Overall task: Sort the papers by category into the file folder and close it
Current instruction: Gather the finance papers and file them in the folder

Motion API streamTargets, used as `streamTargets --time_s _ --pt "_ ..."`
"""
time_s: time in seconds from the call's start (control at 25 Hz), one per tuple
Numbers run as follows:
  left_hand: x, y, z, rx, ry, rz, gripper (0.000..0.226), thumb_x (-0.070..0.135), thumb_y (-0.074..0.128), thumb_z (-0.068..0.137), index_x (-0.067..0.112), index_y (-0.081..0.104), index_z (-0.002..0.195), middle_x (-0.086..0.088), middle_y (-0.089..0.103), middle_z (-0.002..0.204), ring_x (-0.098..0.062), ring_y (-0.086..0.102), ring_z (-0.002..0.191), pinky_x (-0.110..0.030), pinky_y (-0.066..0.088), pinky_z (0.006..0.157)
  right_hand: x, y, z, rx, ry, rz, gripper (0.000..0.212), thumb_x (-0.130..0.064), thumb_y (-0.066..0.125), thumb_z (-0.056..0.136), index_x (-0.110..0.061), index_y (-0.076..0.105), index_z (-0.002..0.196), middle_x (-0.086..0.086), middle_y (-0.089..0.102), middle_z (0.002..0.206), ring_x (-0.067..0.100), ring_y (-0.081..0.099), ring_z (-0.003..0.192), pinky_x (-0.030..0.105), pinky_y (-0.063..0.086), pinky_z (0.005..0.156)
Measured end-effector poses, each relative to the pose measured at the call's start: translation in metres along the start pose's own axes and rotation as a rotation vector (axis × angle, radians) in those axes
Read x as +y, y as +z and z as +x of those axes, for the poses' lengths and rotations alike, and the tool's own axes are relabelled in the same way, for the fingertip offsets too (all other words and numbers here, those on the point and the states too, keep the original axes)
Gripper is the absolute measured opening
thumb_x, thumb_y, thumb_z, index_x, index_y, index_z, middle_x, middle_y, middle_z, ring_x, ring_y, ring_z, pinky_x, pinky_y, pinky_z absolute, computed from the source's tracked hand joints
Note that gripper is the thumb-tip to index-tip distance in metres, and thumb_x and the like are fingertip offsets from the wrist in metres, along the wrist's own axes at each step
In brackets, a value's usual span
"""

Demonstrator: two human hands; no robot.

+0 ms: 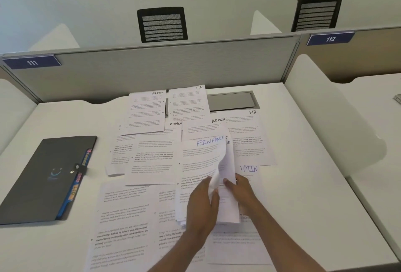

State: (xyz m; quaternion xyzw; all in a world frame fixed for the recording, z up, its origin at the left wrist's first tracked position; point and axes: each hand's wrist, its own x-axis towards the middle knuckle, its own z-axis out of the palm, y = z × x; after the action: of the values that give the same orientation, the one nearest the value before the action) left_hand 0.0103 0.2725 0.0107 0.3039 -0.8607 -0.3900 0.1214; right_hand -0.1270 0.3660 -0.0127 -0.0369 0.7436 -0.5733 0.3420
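While left hand (202, 205) and right hand (241, 191) grip FINANCE sheets (200, 158), sorting looks barely begun: papers (128, 213) strewn, file folder (39, 181) closed.

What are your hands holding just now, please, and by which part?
The left hand pinches the FINANCE sheet by its curled right edge; the right hand grips the second sheet, just beneath, around mid-height.

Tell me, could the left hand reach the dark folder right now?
Probably: the folder lies uncovered with only flat papers between, though the left hand is gripping the FINANCE sheet.
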Motion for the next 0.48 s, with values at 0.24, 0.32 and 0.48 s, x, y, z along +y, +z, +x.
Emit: streamTargets --time_s 0.24,0.32,0.48 --pt "0.003 0.023 -0.003 -0.276 -0.009 0.243 0.065 0.053 0.032 0.11 0.023 0.02 0.167 0.004 0.021 0.174 -0.016 0.018 0.162 -0.037 0.013 0.132 -0.012 0.008 -0.011 0.002 0.009 -0.025 0.018 -0.033 0.06 0.101 -0.021 0.073 0.105 -0.009 0.077 0.09 0.007 0.074 0.083 0.012 0.055 0.062" --pt "0.005 0.029 -0.004 -0.345 -0.002 0.315 0.066 0.055 0.018 0.11 0.023 0.012 0.168 0.003 0.007 0.177 -0.016 0.002 0.164 -0.039 0.001 0.132 -0.015 0.009 -0.012 0.035 0.028 -0.04 0.026 -0.036 0.047 0.107 -0.021 0.068 0.111 -0.009 0.072 0.101 0.002 0.068 0.088 0.008 0.05 0.066" --pt "0.003 0.039 -0.01 -0.337 0.044 0.375 0.095 0.065 -0.023 0.09 0.022 0.007 0.169 -0.005 -0.004 0.178 -0.023 -0.008 0.164 -0.042 -0.008 0.128 -0.007 0.011 -0.02 0.058 0.055 -0.008 0.036 -0.044 0.042 0.107 -0.024 0.052 0.135 -0.008 0.059 0.127 0.013 0.055 0.115 0.027 0.044 0.095"
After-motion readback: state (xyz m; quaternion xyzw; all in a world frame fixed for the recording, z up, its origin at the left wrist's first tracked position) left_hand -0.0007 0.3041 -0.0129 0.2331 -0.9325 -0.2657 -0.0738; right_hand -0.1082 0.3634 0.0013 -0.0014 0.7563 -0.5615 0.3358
